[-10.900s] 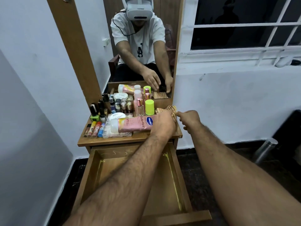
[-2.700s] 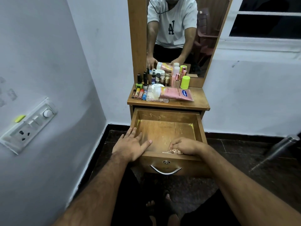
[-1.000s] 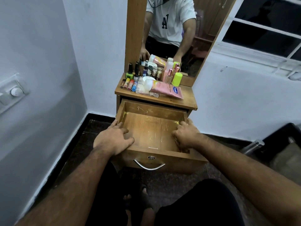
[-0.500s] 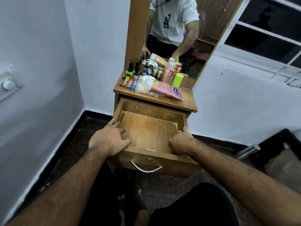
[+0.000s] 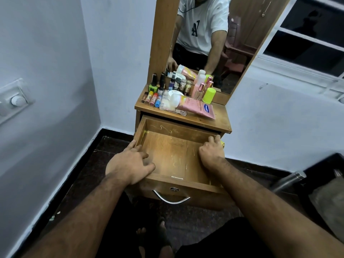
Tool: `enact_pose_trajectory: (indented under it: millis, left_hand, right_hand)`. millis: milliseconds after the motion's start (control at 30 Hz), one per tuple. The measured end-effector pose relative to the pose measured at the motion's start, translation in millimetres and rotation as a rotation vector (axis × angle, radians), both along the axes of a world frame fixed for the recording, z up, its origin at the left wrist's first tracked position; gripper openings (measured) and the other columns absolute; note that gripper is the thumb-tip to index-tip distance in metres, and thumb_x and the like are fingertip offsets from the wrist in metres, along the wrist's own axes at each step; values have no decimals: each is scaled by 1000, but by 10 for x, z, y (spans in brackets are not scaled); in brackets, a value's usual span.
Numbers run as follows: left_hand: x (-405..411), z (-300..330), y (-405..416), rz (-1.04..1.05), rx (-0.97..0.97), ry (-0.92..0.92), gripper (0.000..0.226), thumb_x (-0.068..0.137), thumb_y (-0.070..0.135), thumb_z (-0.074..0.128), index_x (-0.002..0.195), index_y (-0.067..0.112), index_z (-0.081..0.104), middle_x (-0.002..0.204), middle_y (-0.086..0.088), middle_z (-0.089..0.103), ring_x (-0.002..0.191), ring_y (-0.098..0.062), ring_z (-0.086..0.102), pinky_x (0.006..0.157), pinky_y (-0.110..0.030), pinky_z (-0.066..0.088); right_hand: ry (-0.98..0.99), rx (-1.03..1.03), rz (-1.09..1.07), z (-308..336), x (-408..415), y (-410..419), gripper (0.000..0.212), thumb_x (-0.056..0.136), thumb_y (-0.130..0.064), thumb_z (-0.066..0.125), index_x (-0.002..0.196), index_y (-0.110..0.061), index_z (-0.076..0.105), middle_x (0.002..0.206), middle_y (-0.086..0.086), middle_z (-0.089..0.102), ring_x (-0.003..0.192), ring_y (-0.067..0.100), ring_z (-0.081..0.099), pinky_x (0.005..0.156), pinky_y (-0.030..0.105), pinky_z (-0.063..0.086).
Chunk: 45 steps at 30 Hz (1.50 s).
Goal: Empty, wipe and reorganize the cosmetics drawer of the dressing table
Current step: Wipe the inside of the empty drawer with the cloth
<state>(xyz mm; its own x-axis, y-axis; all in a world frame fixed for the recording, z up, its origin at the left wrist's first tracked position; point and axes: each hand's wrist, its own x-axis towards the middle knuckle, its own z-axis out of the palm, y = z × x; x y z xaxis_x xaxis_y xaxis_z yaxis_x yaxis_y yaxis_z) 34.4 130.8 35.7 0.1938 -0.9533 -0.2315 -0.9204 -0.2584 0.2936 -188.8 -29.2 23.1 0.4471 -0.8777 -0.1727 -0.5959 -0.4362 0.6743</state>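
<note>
The wooden drawer (image 5: 173, 151) of the dressing table is pulled out and holds nothing. My left hand (image 5: 128, 164) rests flat on its front left corner, fingers spread over the rim. My right hand (image 5: 211, 153) sits curled against the inside of the right wall. A small yellow piece of the wiping cloth (image 5: 222, 144) shows beside its fingers; the rest is hidden under the hand. The cosmetics stand on the tabletop (image 5: 219, 120): a pink tube (image 5: 197, 108), a lime-capped bottle (image 5: 208, 95), lip balms (image 5: 151, 96) and nail polish bottles (image 5: 153, 84).
A tall mirror (image 5: 214, 43) rises behind the cosmetics. The drawer front carries a metal handle (image 5: 171, 199). A steel bottle (image 5: 286, 180) and a dark bag (image 5: 327, 192) lie on the floor at right. A switch panel (image 5: 14, 101) is on the left wall.
My right hand has slid along the drawer's right wall from the front toward the back. My left hand has stayed on the front left corner.
</note>
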Motion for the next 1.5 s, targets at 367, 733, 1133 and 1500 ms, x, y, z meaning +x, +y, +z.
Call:
enact_pose_trajectory:
  millis: [367, 733, 1133, 1500]
  left_hand:
    - [-7, 11, 30, 5, -11, 8, 58, 90, 61, 38, 141, 34, 49, 162, 9, 22, 150, -6, -1, 113, -42, 31]
    - [-14, -4, 6, 6, -28, 4, 58, 90, 62, 38, 139, 34, 51, 161, 10, 24, 150, -6, -1, 112, -41, 32]
    - [9, -36, -16, 26, -37, 13, 57, 88, 62, 40, 137, 35, 53, 159, 13, 28, 149, -3, 0, 112, -41, 34]
    - [2, -33, -12, 21, -41, 8, 56, 89, 60, 39, 137, 35, 53, 159, 13, 27, 149, -3, 0, 113, -41, 33]
  right_hand:
    - [217, 431, -151, 185, 138, 405, 25, 86, -13, 66, 111, -15, 65, 115, 3, 65, 118, 23, 57, 109, 55, 24]
    - [-198, 48, 44, 163, -56, -270, 31, 92, -27, 68, 122, -19, 65, 123, 7, 66, 117, 25, 53, 108, 45, 37]
    - [69, 141, -4, 97, 106, -72, 32, 93, -34, 64, 122, -19, 63, 125, 8, 66, 122, 28, 55, 107, 48, 33]
    - [-2, 511, -129, 224, 2, 365, 27, 87, -13, 63, 114, -15, 67, 106, 2, 65, 104, 23, 59, 93, 42, 39]
